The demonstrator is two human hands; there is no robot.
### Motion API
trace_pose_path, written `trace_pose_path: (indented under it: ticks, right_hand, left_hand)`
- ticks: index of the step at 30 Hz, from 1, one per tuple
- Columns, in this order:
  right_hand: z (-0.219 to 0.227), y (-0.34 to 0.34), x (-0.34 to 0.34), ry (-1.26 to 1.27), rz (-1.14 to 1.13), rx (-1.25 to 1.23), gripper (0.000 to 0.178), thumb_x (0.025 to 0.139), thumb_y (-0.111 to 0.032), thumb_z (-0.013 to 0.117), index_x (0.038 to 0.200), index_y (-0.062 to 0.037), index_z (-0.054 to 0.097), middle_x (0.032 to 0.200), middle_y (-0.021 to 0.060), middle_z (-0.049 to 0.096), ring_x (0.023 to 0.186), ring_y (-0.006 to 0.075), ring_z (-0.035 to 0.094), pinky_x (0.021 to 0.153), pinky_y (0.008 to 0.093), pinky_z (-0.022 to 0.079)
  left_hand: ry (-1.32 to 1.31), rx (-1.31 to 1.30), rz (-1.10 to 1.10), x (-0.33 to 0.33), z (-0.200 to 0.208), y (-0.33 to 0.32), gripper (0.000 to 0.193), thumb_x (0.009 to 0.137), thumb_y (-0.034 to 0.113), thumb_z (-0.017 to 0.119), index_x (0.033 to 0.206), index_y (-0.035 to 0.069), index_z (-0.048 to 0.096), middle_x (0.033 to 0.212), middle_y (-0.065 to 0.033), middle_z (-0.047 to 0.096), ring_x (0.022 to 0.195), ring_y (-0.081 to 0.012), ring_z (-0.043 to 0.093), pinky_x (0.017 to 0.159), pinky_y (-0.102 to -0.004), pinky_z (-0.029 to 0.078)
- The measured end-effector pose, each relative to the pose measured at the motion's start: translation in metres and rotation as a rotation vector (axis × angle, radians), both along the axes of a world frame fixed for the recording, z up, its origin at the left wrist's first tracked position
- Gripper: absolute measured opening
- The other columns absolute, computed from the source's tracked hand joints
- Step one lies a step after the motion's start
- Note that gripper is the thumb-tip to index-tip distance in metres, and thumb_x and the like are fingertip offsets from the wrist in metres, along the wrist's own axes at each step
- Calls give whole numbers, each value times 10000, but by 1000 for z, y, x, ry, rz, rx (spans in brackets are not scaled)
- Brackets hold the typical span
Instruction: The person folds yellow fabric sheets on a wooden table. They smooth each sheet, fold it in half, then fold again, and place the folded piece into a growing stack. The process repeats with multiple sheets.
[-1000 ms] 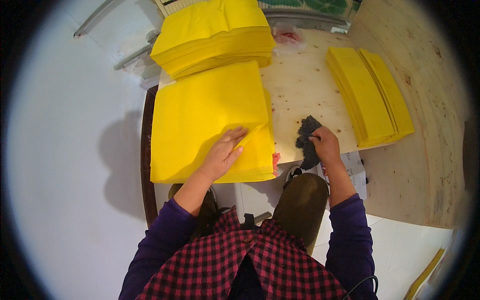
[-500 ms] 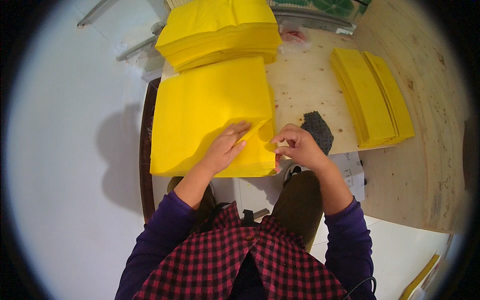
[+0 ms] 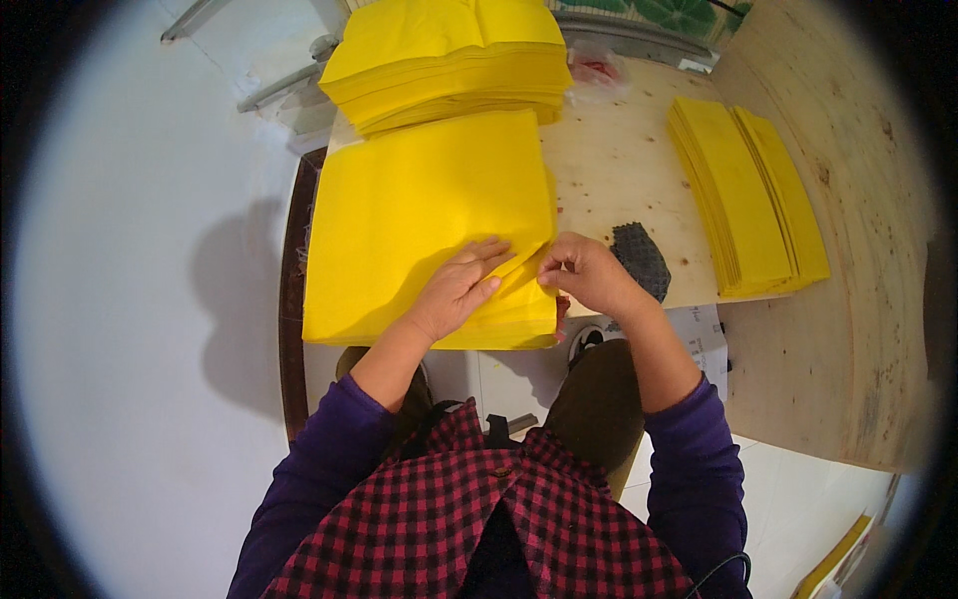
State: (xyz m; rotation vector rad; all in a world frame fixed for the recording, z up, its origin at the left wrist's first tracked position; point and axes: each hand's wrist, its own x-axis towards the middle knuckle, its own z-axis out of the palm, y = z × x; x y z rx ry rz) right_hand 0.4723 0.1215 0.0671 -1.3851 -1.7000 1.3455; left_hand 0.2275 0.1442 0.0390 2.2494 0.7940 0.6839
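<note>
A thick stack of yellow fabric sheets (image 3: pixel 399 220) lies right in front of me on the wooden table. My left hand (image 3: pixel 457 290) rests on its top sheet with the fingers stretched out, and a raised crease runs beside the fingertips. At the stack's right edge my right hand (image 3: pixel 587 272) is closed in a pinch on the edge of the top sheet. The fingertips partly hide the bit they grip. Just to the right of that hand, a dark grey textured scrap of cloth (image 3: pixel 641 262) lies on the table.
Behind the stack rises a taller pile of folded yellow fabric (image 3: pixel 449 75). Two narrow yellow bundles (image 3: pixel 743 195) lie at the right, by an upright wooden panel (image 3: pixel 848 250). A clear plastic bag with something red (image 3: pixel 597 72) sits at the back. A white wall stands left.
My right hand has moved left onto the stack's edge, and its fingers have closed on the top sheet. The left hand stays nearly in place on the fabric.
</note>
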Motion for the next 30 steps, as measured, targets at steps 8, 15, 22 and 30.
trace_pose_path:
  ticks: [8,15,22,30]
  right_hand:
    - [12,16,-4,-123,117,259,116,777,-61,690,859,13,655,782,125,632,732,225,621,664,338,492]
    - [24,23,-8,-199,135,255,103,782,-63,693,835,12,645,774,111,605,744,219,589,675,324,468]
    - [29,25,-11,-209,116,341,178,763,-163,706,824,2,681,802,171,642,762,316,623,685,389,488]
    - [31,25,-14,-237,105,332,174,780,-164,701,819,4,681,789,167,647,740,313,628,671,389,491]
  left_hand:
    - [-12,70,-51,0,6,0,568,866,354,612,1286,-18,524,1343,-211,505,1304,-374,418,1097,-424,323]
    - [89,-4,-14,-1,11,-3,769,712,300,733,1353,-13,445,1394,-204,446,1345,-361,367,1122,-415,297]
    - [85,35,-12,-1,8,-3,687,715,198,686,1327,-20,464,1385,-197,458,1346,-354,370,1124,-418,295]
    - [77,49,-6,-1,6,-4,599,732,168,660,1271,-37,498,1368,-203,475,1334,-376,383,1122,-438,296]
